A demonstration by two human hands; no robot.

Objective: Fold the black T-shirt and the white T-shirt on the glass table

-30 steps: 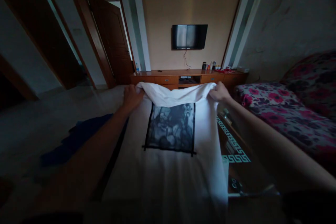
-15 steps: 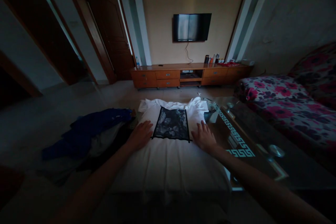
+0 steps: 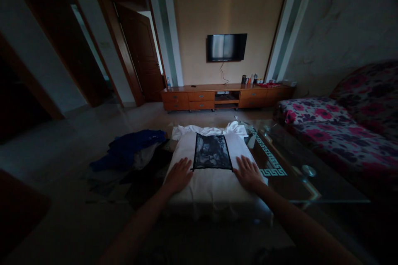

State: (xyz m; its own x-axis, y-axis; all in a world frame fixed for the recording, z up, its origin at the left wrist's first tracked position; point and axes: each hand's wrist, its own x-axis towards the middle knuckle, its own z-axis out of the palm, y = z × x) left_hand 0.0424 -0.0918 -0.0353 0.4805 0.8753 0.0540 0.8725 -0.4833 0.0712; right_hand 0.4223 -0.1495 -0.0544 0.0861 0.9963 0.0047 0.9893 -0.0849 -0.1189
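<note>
A white T-shirt (image 3: pixel 205 188) with a dark framed print (image 3: pixel 212 151) lies spread on the glass coffee table, its near part hanging over the front edge. My left hand (image 3: pixel 179 174) rests flat on the cloth beside the print's lower left corner, fingers stretched out. On the other side, my right hand (image 3: pixel 248 172) lies flat by the lower right corner with its fingers spread. The shirt's far end is bunched and wrinkled. Neither hand grips the fabric.
Blue and dark clothes (image 3: pixel 133 145) are heaped left of the shirt. The glass coffee table (image 3: pixel 336 192) extends right toward a floral sofa (image 3: pixel 329 112). Beyond stand a wooden TV cabinet (image 3: pixel 202 100) with bottles and a wall-mounted television (image 3: pixel 226 47).
My view has tilted up and shifted left. Both hands stay flat on the shirt beside the print, and the cloth around them looks a little smoother.
</note>
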